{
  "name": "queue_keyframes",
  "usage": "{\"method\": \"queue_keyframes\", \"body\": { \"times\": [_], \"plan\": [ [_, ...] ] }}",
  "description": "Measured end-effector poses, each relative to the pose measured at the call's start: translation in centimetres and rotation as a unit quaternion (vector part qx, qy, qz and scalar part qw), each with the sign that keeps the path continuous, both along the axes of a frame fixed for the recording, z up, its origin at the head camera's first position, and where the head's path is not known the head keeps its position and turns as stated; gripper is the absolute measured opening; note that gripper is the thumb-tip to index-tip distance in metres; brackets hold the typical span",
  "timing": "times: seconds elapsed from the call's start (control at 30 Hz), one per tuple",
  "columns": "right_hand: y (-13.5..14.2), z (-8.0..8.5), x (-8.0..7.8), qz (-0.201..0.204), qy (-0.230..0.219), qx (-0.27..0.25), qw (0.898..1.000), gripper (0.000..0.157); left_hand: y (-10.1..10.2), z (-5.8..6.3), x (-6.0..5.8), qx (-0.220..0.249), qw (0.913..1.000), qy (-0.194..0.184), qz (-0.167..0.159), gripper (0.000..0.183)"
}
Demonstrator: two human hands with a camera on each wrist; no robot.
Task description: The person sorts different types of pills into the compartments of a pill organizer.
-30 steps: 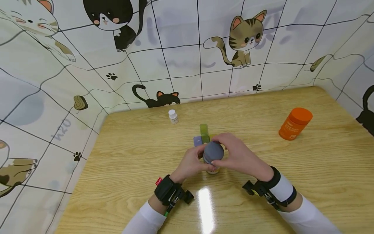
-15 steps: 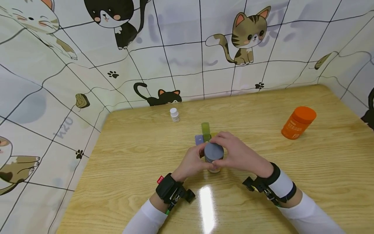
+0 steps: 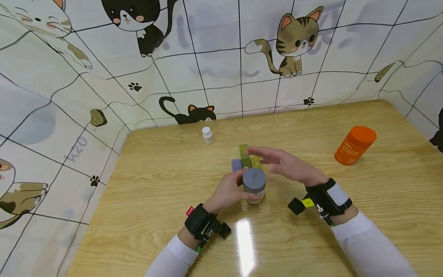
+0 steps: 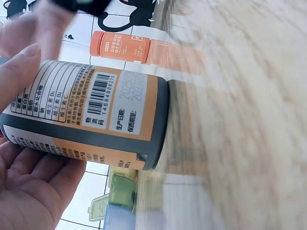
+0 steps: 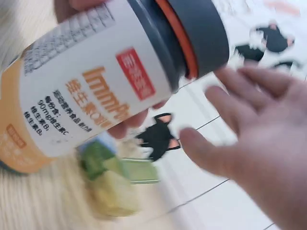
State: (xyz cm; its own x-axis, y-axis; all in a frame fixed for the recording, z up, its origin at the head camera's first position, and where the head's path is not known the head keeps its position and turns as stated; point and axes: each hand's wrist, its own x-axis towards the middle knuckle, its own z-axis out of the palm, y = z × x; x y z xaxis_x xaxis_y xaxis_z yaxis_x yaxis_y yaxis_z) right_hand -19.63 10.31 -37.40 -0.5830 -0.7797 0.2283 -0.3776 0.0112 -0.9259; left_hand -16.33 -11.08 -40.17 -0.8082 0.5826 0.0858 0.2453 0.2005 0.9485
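A supplement bottle (image 3: 254, 182) with a grey lid stands upright on the table, gripped by my left hand (image 3: 230, 192) with fingers and thumb around its side. Its white and orange label (image 5: 91, 91) faces the right wrist camera; the barcode side (image 4: 91, 100) shows in the left wrist view. My right hand (image 3: 288, 165) is off the lid, fingers extended, just right of and beyond the bottle. Behind the bottle sits a pill organizer (image 3: 246, 162) with blue, green and yellow compartments; its green lid (image 3: 243, 150) is flipped up.
An orange bottle (image 3: 354, 146) stands at the right side of the table. A small white bottle (image 3: 207, 135) is near the back edge. A cat-patterned curtain (image 3: 221, 57) borders the wooden table (image 3: 166, 181) at the back and sides.
My right hand has let go of the grey lid and moved up and right, its fingers straightening. The left hand keeps its grip on the bottle.
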Motion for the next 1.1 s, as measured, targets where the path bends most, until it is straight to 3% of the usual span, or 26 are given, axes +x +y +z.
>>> {"method": "queue_keyframes", "body": {
  "times": [0.03,0.1,0.17,0.2,0.33,0.47,0.53,0.63,0.73,0.8,0.9,1.0,1.1],
  "plan": [
    [0.1,-0.5,-0.9,0.057,-0.048,-0.039,0.996,0.068,0.0,-0.6,-0.2,0.0,1.0,-0.003,-0.001,0.054],
    [0.0,-1.4,-2.5,0.166,-0.115,-0.082,0.976,0.071,0.1,-1.4,-0.6,-0.004,1.0,-0.003,-0.003,0.056],
    [-0.2,-2.2,-3.7,0.253,-0.152,-0.09,0.951,0.073,0.2,-1.8,-0.7,-0.007,1.0,0.0,-0.007,0.059],
    [-0.2,-2.6,-4.2,0.279,-0.151,-0.088,0.944,0.075,0.2,-1.9,-0.7,-0.006,0.9999,-0.004,-0.008,0.061],
    [-0.3,-3.3,-5.1,0.329,-0.131,-0.068,0.933,0.084,0.4,-2.1,-0.7,-0.011,0.9996,-0.027,-0.004,0.065],
    [-0.3,-3.6,-4.9,0.309,-0.141,-0.061,0.939,0.073,0.5,-2.2,-0.8,-0.012,0.9997,-0.022,-0.005,0.06],
    [-0.3,-3.7,-4.4,0.278,-0.146,-0.064,0.947,0.068,0.5,-2.2,-0.8,-0.015,0.9998,-0.011,-0.006,0.057],
    [-0.1,-3.9,-3.1,0.196,-0.137,-0.064,0.969,0.064,0.5,-2.3,-0.8,-0.015,0.9999,-0.006,-0.006,0.056],
    [-0.1,-3.9,-0.9,0.073,-0.121,-0.057,0.988,0.064,0.5,-2.3,-0.7,-0.013,0.9998,-0.011,-0.005,0.061],
    [-0.5,-3.7,1.0,-0.029,-0.113,-0.047,0.992,0.063,0.3,-2.3,-0.7,-0.011,0.9999,-0.012,0.0,0.062],
    [-1.8,-3.0,3.7,-0.186,-0.089,-0.026,0.978,0.061,0.1,-2.3,-0.8,-0.011,0.9998,-0.01,0.009,0.06],
    [-3.4,-2.5,5.6,-0.315,-0.032,0.003,0.948,0.06,0.0,-2.3,-0.8,-0.013,0.9998,-0.005,0.013,0.054],
    [-4.9,-2.5,6.5,-0.4,0.027,0.016,0.916,0.058,0.1,-1.9,-0.7,-0.018,0.9997,0.0,0.016,0.051]
  ]
}}
